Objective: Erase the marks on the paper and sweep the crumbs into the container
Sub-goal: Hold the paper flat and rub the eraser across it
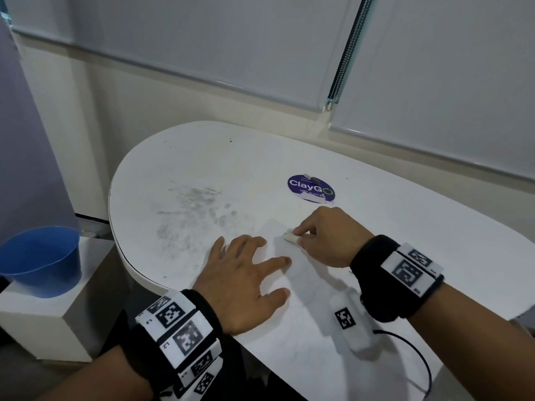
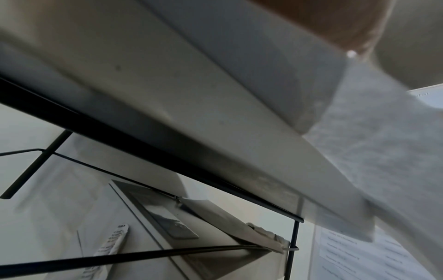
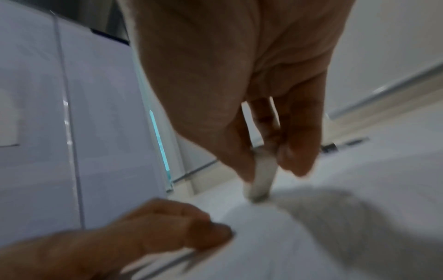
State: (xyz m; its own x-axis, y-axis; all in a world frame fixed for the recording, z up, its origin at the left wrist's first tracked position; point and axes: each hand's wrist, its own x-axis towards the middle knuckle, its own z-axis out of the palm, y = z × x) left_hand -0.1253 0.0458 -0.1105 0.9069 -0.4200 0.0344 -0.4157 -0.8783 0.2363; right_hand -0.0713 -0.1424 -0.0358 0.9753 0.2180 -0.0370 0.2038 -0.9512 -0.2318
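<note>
A white sheet of paper point(image 1: 301, 287) lies on the white table point(image 1: 202, 157) near its front edge, with faint pencil marks. My left hand point(image 1: 246, 279) lies flat on the paper's left part, fingers spread and straight. My right hand point(image 1: 318, 235) pinches a small white eraser point(image 1: 290, 236) between thumb and fingers, its end down on the paper's far corner. In the right wrist view the eraser point(image 3: 262, 176) stands on the paper point(image 3: 275, 246) with my left hand point(image 3: 148, 227) beside it. A blue container point(image 1: 43, 260) sits on a low white block left of the table.
Grey smudges point(image 1: 191, 215) cover the tabletop left of the paper. A round purple sticker point(image 1: 311, 188) lies beyond my right hand. A white tagged device point(image 1: 351, 322) with a black cable rests on the table below my right wrist. Window blinds stand behind.
</note>
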